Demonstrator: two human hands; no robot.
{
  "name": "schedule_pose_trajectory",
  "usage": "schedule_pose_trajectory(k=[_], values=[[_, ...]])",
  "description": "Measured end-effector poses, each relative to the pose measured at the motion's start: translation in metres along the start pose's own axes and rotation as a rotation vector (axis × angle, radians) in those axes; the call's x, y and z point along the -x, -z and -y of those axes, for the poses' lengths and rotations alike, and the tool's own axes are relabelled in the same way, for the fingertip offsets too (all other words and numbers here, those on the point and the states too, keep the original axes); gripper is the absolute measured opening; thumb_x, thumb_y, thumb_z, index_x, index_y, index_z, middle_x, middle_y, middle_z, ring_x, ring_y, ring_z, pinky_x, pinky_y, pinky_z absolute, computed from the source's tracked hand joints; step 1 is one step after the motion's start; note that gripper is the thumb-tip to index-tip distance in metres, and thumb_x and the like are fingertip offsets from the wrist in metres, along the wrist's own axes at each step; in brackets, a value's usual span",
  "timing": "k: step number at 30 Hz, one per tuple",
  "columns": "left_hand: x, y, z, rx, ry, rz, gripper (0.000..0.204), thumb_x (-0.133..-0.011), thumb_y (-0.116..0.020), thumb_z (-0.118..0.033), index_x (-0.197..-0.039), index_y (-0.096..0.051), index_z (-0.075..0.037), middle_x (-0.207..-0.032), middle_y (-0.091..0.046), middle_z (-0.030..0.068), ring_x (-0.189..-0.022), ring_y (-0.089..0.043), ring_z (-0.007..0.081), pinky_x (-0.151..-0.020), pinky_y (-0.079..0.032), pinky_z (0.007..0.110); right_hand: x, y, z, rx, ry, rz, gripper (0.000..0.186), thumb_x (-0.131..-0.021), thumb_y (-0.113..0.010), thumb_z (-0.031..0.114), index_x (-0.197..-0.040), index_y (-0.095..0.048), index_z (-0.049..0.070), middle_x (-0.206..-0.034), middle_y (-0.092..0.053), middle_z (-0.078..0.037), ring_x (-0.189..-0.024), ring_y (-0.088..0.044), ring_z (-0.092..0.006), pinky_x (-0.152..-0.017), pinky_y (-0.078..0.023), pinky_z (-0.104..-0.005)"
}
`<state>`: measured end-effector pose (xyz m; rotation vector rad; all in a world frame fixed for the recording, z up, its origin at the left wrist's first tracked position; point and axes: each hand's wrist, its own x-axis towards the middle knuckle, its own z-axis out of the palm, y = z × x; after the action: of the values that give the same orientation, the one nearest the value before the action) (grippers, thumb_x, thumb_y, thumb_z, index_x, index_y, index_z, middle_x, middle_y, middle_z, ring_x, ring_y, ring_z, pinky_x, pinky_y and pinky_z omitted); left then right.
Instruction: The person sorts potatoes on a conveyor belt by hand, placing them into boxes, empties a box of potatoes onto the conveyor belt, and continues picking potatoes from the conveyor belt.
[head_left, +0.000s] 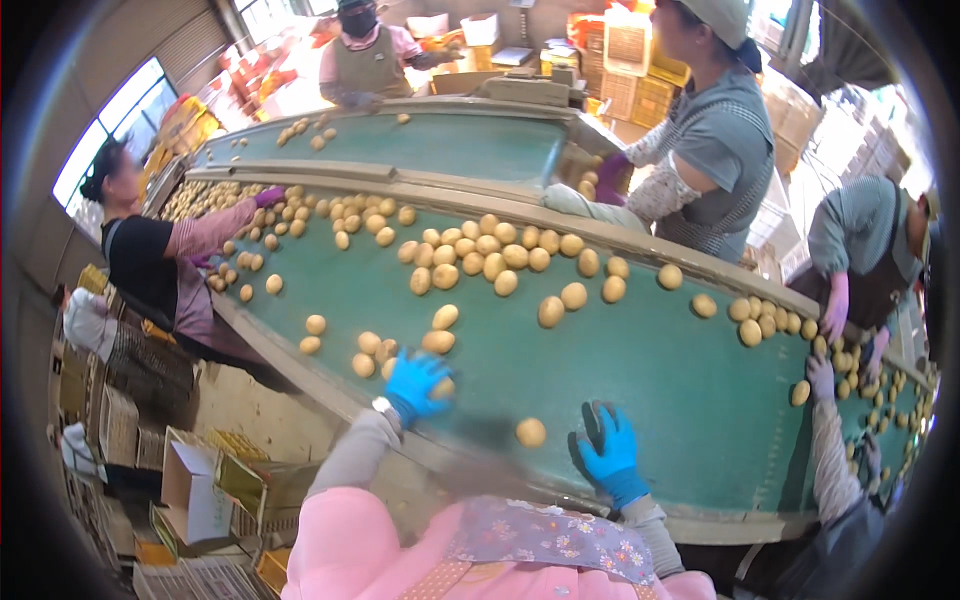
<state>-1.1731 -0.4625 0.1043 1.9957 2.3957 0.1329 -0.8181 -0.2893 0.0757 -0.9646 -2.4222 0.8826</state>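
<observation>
Plainly, the lone potato [530, 432] lies on the green surface [690, 410] between the two hands, toward the wearer's side and closer to the right hand [612, 455] than to the left hand [416, 386]. It is to the left of the right hand's fingers, with a bare strip of surface between, and touches neither blue glove. Its outline is nearly round from this angle, so no long axis stands out. The right hand's fingers are spread wide with nothing visible in them. The left hand's fingers arch down over the surface; one partly covered potato [443, 388] shows at their right side, but I cannot tell whether they grip it or only rest against it. The lone potato looks pale yellow-tan and fairly smooth, though finer skin marks are too blurred to judge. A small potato group [369, 343] sits just beside the left hand, on its left.
</observation>
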Motion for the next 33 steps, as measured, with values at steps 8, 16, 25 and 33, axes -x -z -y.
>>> schedule_pose_trajectory(k=[8, 16, 25, 33], values=[[-0.036, 0.011, 0.003, 0.201, 0.079, -0.364, 0.049, -0.075, -0.069, -0.027, -0.116, -0.055, -0.003, -0.111, -0.058, 0.0183, -0.107, -0.052, 0.0389, -0.090, -0.043, 0.049, -0.016, -0.024, 0.071, -0.236, -0.286, 0.164, 0.064, -0.089, -0.063, 0.035, -0.138, -0.043, -0.001, -0.128, -0.053, -0.022, -0.108, -0.059, -0.0348, -0.090, -0.049, -0.0425], [-0.024, -0.008, -0.006, 0.323, -0.389, 0.136, 0.042, -0.068, -0.068, -0.024, -0.108, -0.061, -0.012, -0.110, -0.059, 0.0158, -0.111, -0.053, 0.0363, -0.094, -0.039, 0.055, -0.090, -0.037, 0.048, -1.271, -0.622, -0.161, 0.048, -0.095, -0.059, 0.016, -0.137, -0.043, 0.002, -0.125, -0.055, -0.016, -0.109, -0.058, -0.0249, -0.087, -0.050, -0.0334], [0.000, 0.019, 0.150, 0.130, 0.387, -0.601, 0.046, -0.075, -0.069, -0.018, -0.118, -0.058, -0.005, -0.116, -0.057, 0.0182, -0.106, -0.052, 0.0397, -0.092, -0.041, 0.049, -0.231, -0.033, -0.096, -0.593, -0.269, -0.864, 0.057, -0.091, -0.063, 0.015, -0.140, -0.039, -0.001, -0.145, -0.038, -0.021, -0.130, -0.042, -0.0320, -0.105, -0.039, -0.0381], [-0.042, -0.029, 0.016, 0.433, -0.602, -0.274, 0.042, -0.078, -0.065, -0.023, -0.118, -0.059, -0.010, -0.113, -0.058, 0.0137, -0.110, -0.053, 0.0339, -0.099, -0.038, 0.054, -0.215, -0.167, 0.116, -0.381, -0.096, -0.237, 0.046, -0.080, -0.070, 0.021, -0.123, -0.060, 0.006, -0.118, -0.059, -0.021, -0.113, -0.055, -0.0365, -0.097, -0.044, -0.0456]])
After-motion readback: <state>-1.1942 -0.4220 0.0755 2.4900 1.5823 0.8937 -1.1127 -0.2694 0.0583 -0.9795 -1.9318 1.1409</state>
